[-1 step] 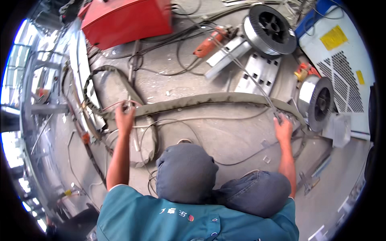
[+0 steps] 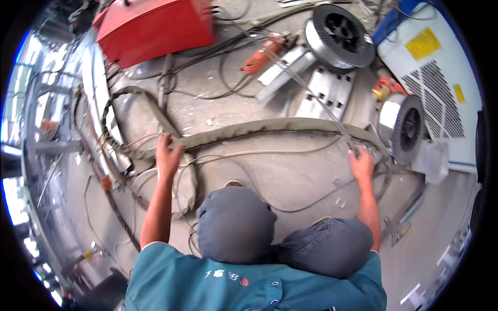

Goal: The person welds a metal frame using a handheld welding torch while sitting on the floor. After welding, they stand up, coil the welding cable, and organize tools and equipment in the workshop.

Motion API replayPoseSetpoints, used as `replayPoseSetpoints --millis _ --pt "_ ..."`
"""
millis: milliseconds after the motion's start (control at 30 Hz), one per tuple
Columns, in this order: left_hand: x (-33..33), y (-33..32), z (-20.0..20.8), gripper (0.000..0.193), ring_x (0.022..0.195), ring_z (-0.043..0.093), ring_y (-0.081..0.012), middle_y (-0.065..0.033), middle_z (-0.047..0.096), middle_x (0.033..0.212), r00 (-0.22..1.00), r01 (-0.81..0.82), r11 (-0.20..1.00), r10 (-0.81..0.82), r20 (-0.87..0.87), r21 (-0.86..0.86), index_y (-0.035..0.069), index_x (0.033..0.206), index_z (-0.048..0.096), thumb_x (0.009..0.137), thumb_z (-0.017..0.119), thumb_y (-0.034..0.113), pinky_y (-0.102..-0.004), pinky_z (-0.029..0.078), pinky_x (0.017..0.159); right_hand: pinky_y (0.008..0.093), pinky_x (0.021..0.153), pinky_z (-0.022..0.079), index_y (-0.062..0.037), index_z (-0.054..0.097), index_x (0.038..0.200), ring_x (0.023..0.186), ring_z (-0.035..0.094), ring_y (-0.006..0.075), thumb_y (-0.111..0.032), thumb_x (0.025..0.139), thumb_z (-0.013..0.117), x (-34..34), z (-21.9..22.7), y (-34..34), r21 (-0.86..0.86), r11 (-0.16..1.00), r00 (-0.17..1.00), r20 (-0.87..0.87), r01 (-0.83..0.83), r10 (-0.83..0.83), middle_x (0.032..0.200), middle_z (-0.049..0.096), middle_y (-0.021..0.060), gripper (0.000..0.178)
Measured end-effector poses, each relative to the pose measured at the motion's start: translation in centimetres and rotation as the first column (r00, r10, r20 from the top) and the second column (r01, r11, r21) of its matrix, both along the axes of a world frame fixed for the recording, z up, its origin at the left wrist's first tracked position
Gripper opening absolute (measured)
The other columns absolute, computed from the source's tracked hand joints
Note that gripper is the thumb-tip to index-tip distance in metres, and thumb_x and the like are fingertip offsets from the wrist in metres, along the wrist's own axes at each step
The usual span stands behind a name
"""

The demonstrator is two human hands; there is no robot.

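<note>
A long olive-green fabric-sheathed hose (image 2: 259,126) arches across the floor in front of my knees and loops back at the left. My left hand (image 2: 168,154) is closed on the hose near that loop, thumb and fingers at its upper edge. Beside these fingers runs a thin reddish wire (image 2: 142,139). At the hose's right part, my right hand (image 2: 362,161) pinches the lower end of a thin grey cable-like strand (image 2: 324,106). This strand slants up and away over metal pieces. What lies inside either grip is partly hidden by the fingers.
A red metal box (image 2: 155,31) stands at the far left. Farther right lie an orange power tool (image 2: 261,54), a perforated metal plate (image 2: 326,96) and two wire spools (image 2: 340,39). A white vented cabinet (image 2: 436,98) borders the right. Loose cables (image 2: 290,210) cross the floor.
My left hand has shifted slightly right along the hose, and its fingers have drawn closer over it. My right hand keeps its grip. The whole view has swung a little.
</note>
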State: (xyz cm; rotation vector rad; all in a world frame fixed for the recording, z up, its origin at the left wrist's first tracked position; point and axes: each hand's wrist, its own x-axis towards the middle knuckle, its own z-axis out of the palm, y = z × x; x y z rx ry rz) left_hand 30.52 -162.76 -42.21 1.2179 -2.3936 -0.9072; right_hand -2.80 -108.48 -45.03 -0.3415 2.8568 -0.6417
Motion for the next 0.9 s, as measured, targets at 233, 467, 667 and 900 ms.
replayPoseSetpoints --millis 233,467,667,900 --pt "-12.7 14.2 -0.4 0.052 0.104 0.065 -0.0311 -0.0161 0.061 0.12 0.784 0.619 0.78 -0.62 -0.027 0.095 0.007 0.132 0.058 0.084 0.075 0.019 -0.0401 0.054 0.092 0.0484 0.087 0.051 -0.0024 0.07 0.111 0.102 0.065 0.0433 -0.035 0.092 0.067 -0.1 0.5 5.3 0.092 0.995 0.998 -0.039 -0.048 0.051 0.104 0.071 0.0222 0.038" --pt "-16.8 19.1 -0.2 0.051 0.1 0.067 -0.0318 -0.0167 0.062 0.116 0.63 0.767 0.604 -0.773 -0.075 0.216 0.005 0.132 0.057 0.086 0.072 0.018 -0.0417 0.054 0.088 0.0482 0.09 0.052 -0.0042 0.07 0.116 0.107 0.065 0.0394 -0.035 0.099 0.059 -1.8 1.9 2.5 -0.031 0.999 0.97 -0.243 -0.01 0.002 0.116 0.07 0.0179 0.037" --pt "-14.1 18.2 -4.6 0.051 0.1 0.071 -0.029 -0.0185 0.068 0.119 0.697 0.684 0.647 -0.716 -0.041 0.336 0.002 0.132 0.059 0.084 0.073 0.011 -0.0391 0.057 0.086 0.0495 0.067 0.052 -0.0092 0.068 0.095 0.082 0.067 0.0384 -0.035 0.095 0.063 0.6 1.1 3.7 0.001 0.973 0.956 -0.184 -0.23 0.226 0.091 0.068 0.0135 0.027" --pt "-15.1 20.2 -1.2 0.048 0.097 0.073 -0.0271 -0.0186 0.073 0.109 0.593 0.714 0.612 -0.787 0.17 0.34 0.0 0.127 0.062 0.082 0.071 0.013 -0.0377 0.057 0.087 0.0495 0.073 0.055 -0.0065 0.064 0.093 0.085 0.068 0.0367 -0.03 0.094 0.061 4.0 -0.4 6.3 -0.018 0.965 0.963 -0.065 -0.263 0.261 0.09 0.067 0.0126 0.023"
